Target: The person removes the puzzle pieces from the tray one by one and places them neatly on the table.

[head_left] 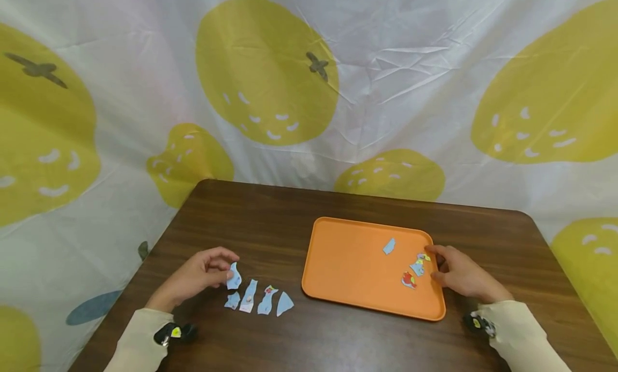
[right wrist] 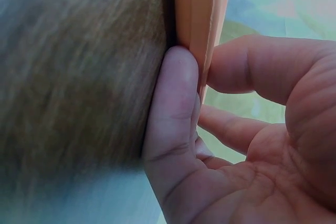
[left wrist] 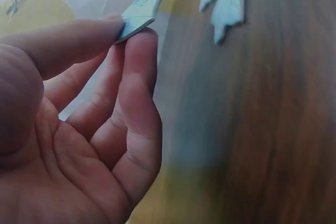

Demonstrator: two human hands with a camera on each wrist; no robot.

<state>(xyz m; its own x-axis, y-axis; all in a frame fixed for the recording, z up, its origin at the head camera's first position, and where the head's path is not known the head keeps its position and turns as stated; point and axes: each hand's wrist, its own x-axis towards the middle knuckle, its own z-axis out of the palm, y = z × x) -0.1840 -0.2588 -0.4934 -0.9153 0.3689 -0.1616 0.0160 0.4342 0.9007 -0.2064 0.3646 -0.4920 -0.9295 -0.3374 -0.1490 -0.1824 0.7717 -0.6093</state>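
Between thumb and fingertip, my left hand [head_left: 200, 275] pinches a light-blue puzzle piece [head_left: 234, 277], its thin edge turned toward the left wrist view [left wrist: 143, 10]. Just below and to the right of that hand, several more light-blue pieces [head_left: 249, 297] lie in a loose row on the table. My right hand [head_left: 465, 272] grips the right rim of an orange tray [head_left: 352, 264], thumb and fingers on either side of the rim in the right wrist view. Toward the tray's right side lie a small blue piece [head_left: 389, 246], a blue-and-yellow patch [head_left: 418, 265] and a red piece [head_left: 408, 279].
The dark wooden table [head_left: 260, 216] carries the tray right of centre and the row of pieces to its left. Behind it hangs a white curtain [head_left: 386, 82] with large yellow fruit prints. A dark band [head_left: 166, 333] is on the left sleeve, another on the right.
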